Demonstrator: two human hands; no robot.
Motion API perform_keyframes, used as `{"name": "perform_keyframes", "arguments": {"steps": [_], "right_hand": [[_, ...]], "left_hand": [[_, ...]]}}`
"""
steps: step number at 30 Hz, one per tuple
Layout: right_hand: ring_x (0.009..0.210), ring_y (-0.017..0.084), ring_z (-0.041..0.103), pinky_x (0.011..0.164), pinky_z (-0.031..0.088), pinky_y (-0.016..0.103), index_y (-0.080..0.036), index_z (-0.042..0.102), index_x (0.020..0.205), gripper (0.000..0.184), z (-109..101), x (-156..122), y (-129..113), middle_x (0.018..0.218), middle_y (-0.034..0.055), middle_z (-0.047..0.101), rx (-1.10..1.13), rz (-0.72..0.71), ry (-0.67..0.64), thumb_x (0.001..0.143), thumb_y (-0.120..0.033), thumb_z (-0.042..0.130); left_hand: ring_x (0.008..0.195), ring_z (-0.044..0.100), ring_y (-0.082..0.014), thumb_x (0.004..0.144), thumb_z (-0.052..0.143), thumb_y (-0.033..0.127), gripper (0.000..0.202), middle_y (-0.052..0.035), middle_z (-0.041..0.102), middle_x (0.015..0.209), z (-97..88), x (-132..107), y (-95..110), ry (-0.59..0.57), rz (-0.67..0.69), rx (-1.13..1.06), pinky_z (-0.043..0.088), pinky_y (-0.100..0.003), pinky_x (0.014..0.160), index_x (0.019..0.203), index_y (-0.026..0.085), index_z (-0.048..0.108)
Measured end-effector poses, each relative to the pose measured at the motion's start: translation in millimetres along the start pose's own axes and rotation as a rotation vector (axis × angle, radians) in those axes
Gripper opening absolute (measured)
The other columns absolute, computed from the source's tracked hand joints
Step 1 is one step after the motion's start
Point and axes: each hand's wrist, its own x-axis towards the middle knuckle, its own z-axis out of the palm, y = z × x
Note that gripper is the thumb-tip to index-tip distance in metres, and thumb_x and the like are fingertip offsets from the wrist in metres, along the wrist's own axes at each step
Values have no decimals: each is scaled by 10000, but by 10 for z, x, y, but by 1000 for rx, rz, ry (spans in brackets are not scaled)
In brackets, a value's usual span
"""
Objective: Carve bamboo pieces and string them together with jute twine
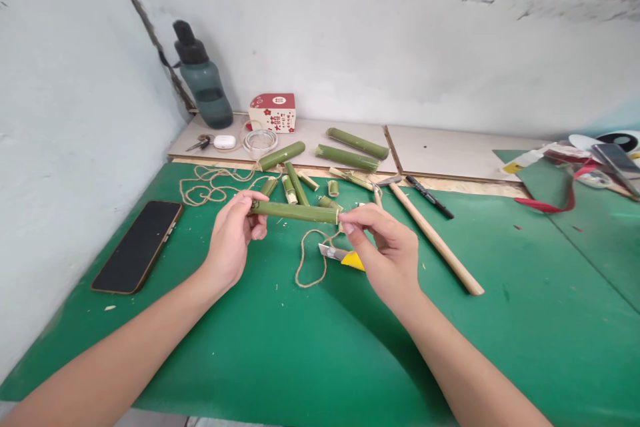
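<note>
A green bamboo piece (295,212) is held level above the green mat (280,347), between both hands. My left hand (233,237) pinches its left end with thumb and fingers. My right hand (385,247) pinches its right end, fingers closed on it. Under the right hand lies a yellow utility knife (343,255) with its blade out, and a loop of twine (313,257) lies beside it on the mat.
Several cut bamboo pieces (300,183) lie behind the hands, with longer ones (357,143) on the boards. A hammer (433,237) and black marker (429,197) lie to the right. A phone (137,245) and tangled twine (207,185) lie left. A bottle (203,77) and red box (273,112) stand by the wall.
</note>
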Motion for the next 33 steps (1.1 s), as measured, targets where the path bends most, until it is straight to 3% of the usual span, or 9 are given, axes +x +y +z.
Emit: {"name": "perform_keyframes", "arguments": {"steps": [5,12,15,21,24,28,31,33], "right_hand": [[741,157,659,651,546,326,-300,792,1053,314,-8,10,-49,856,20,688,-117,-182,-67,952,-68,607],[719,147,598,649,529,323,-326,744,1219,321,-23,-44,18,872,8,660,-98,-132,-304,1021,-143,570],[722,152,575,653,507,319,-340,680,1358,376,-59,-49,16,895,13,637,-161,-104,-416,1044,-175,556],[769,150,588,680,502,299,-314,609,1429,421,-87,-57,-30,950,22,638,-281,-120,-573,1049,-154,526],[751,141,591,687,525,293,-335,526,1488,475,-64,-81,-2,944,8,638,-245,-104,-487,1041,-177,556],[690,123,571,655,517,277,-304,679,1262,294,-69,-41,12,803,-35,621,-31,-1,-270,984,-207,675],[689,127,574,656,513,282,-257,747,1036,124,-99,32,23,779,-23,651,165,199,-121,918,-278,775],[679,119,579,647,509,261,-235,741,931,155,-111,72,63,776,-14,667,338,388,-24,877,-351,827]], "left_hand": [[496,432,-97,953,576,372,224,13,527,630,-15,1,-8,-10,-24,20,366,-219,487,942,165,658],[481,403,-101,950,588,390,227,34,470,592,-37,66,-5,38,4,-3,364,-218,478,936,170,644],[481,404,-97,951,609,407,248,33,475,598,-64,98,0,45,32,-23,365,-219,477,940,164,657],[471,413,-94,950,646,456,305,38,473,590,-117,127,-25,43,98,10,357,-226,474,968,154,686],[479,436,-98,963,634,469,313,26,511,602,-102,98,-62,24,80,22,360,-227,480,967,161,684],[499,449,-94,992,607,516,366,3,560,657,-46,-4,-119,-56,54,63,357,-223,478,972,160,692],[529,466,-93,1043,535,529,400,-11,585,721,-34,-132,-144,-139,103,132,379,-228,498,1059,171,716],[571,500,-99,1072,490,505,406,-31,624,803,-46,-236,-152,-241,261,228,430,-238,542,1217,199,715]]}}
